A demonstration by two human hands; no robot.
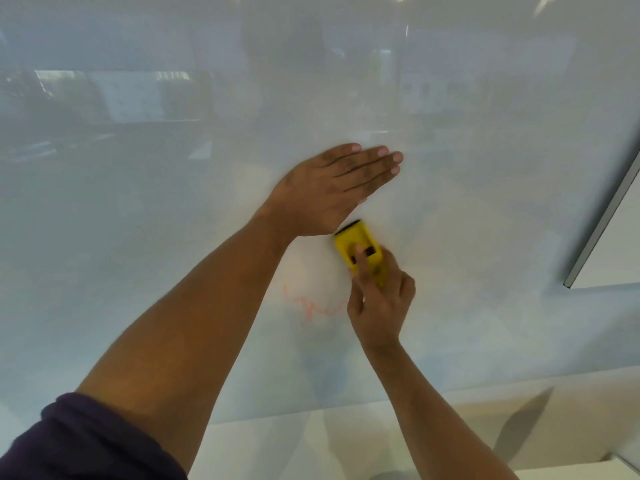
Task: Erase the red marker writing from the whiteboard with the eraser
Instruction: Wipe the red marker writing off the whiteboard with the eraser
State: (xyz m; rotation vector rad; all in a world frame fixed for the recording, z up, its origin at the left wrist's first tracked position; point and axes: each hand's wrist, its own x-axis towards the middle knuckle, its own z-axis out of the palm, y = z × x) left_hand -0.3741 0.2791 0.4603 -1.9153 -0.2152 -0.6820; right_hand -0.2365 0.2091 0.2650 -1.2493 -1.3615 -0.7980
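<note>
A glossy whiteboard [138, 202] fills the view. My right hand [379, 299] grips a yellow eraser [360, 249] with a black pad, pressed flat on the board. Faint red marker writing [313, 308] runs as a thin wavy line just left of that hand, below a smeared pale patch. My left hand [332, 188] lies flat on the board above the eraser, fingers straight and together, holding nothing. Its edge nearly touches the eraser's top.
A metal frame edge [602, 220] slants down the right side of the board. A pale wall strip [450, 427] runs under the board's lower edge. Room reflections show in the upper board.
</note>
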